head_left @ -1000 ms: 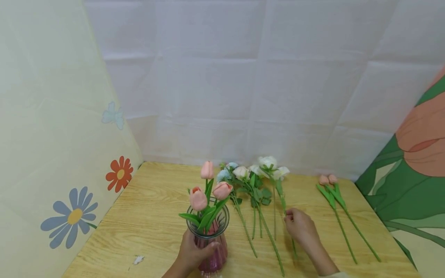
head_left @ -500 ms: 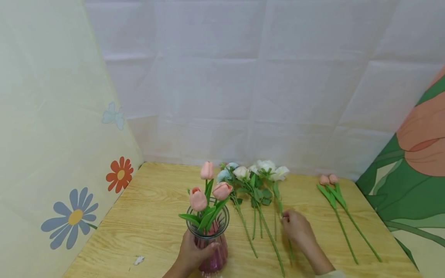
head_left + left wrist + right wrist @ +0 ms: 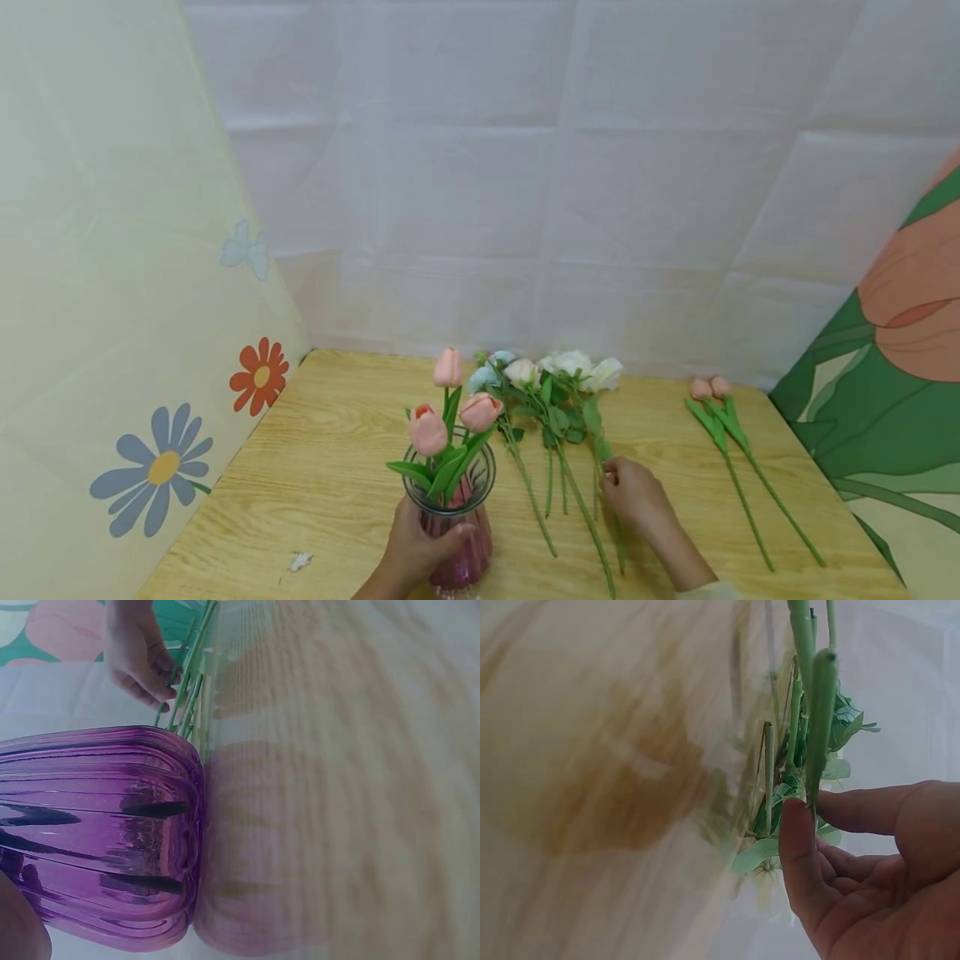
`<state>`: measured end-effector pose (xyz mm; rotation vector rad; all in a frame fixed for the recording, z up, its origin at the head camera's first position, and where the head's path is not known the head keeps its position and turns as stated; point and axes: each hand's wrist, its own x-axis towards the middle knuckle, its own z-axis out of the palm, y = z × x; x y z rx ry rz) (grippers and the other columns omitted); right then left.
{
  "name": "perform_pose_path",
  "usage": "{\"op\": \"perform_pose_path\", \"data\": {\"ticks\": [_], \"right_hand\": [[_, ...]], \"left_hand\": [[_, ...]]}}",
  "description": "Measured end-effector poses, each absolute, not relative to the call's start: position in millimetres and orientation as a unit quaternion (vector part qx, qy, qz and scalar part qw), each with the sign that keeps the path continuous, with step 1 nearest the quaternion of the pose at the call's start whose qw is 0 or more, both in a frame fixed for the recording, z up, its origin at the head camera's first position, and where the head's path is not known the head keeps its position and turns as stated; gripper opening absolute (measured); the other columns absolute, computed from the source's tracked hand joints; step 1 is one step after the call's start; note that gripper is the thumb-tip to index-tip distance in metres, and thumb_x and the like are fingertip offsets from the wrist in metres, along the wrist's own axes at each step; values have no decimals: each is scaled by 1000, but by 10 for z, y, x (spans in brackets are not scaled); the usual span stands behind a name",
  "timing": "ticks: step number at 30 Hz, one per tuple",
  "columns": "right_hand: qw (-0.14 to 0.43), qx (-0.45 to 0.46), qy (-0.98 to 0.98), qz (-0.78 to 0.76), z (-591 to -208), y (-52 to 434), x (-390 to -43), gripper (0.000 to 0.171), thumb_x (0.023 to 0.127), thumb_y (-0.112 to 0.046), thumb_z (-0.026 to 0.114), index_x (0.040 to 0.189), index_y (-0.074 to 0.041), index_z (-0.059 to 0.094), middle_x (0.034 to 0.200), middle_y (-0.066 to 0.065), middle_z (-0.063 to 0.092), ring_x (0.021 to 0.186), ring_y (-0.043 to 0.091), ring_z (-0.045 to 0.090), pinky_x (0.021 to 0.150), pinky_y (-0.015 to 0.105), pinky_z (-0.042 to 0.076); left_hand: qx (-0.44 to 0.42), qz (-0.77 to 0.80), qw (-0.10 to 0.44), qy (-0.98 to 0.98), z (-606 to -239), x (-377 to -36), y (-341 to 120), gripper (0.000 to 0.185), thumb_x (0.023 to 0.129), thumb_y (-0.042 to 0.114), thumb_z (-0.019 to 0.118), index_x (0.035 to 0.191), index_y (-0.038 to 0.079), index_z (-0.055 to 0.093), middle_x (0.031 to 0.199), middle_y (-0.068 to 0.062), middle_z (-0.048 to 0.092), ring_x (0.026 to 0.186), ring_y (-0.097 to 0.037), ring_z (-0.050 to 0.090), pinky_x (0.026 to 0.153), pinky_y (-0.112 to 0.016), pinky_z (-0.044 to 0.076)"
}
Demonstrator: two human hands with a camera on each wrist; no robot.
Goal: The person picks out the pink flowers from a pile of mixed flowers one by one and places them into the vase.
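My left hand (image 3: 420,542) grips the pink ribbed glass vase (image 3: 467,552) at the table's near edge. Three pink tulips (image 3: 450,408) stand in the vase. In the left wrist view the vase (image 3: 97,832) fills the left side, with my right hand (image 3: 139,660) beyond it among green stems (image 3: 191,682). My right hand (image 3: 622,492) lies to the right of the vase and pinches the stem of a white rose (image 3: 577,364) that lies on the table. The right wrist view shows thumb and forefinger of the right hand (image 3: 814,814) closed on that green stem (image 3: 819,720).
Several white and pale blue roses (image 3: 517,375) lie side by side behind the vase. Two pink tulips (image 3: 720,425) lie further right on the wooden table (image 3: 315,467). A small white scrap (image 3: 300,562) lies near the front left. Cloth walls close in three sides.
My right hand has drawn the white rose leftward against the other roses, and its flower head has shifted left. The left hand has stayed on the vase.
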<state>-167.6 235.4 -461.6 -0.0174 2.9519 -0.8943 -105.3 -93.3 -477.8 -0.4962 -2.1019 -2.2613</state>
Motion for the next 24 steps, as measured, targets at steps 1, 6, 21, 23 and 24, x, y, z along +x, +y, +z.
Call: {"op": "perform_pose_path", "data": {"ticks": [1, 6, 21, 23, 24], "right_hand": [[31, -6, 956, -292, -4619, 2354, -1676, 35, 96, -8, 59, 121, 16, 60, 91, 10, 65, 67, 16, 53, 56, 29, 46], [27, -10, 956, -290, -4618, 2359, -1666, 36, 95, -8, 62, 122, 15, 59, 87, 5, 62, 67, 16, 53, 56, 29, 46], [7, 1, 963, -271, -4538, 2465, -1664, 42, 95, -17, 62, 128, 9, 57, 103, 12, 69, 89, 29, 67, 75, 47, 58], [5, 0, 962, -272, -4517, 2494, -1669, 43, 96, -17, 62, 128, 10, 57, 105, 15, 70, 92, 33, 68, 78, 51, 58], [4, 0, 962, -272, -4508, 2511, -1671, 43, 96, -17, 62, 129, 11, 56, 106, 16, 70, 93, 34, 68, 79, 52, 58]], "left_hand": [[-161, -723, 9, -672, -4779, -1055, -933, 62, 87, 10, 73, 142, 12, 45, 135, -12, 60, 121, -19, 62, 109, -38, 51], [-164, -725, 8, -669, -4778, -1055, -935, 62, 87, 9, 73, 142, 13, 45, 136, -15, 59, 122, -18, 61, 110, -38, 50], [-155, -728, -4, -668, -4792, -1059, -934, 61, 87, 11, 73, 141, 12, 45, 133, -10, 61, 120, -20, 63, 107, -30, 52], [-150, -731, -7, -666, -4795, -1061, -934, 62, 86, 11, 74, 141, 13, 46, 133, -9, 61, 120, -20, 63, 106, -29, 52], [-150, -731, -7, -665, -4797, -1062, -934, 62, 86, 11, 74, 141, 13, 46, 133, -10, 61, 120, -20, 63, 106, -29, 52]]}}
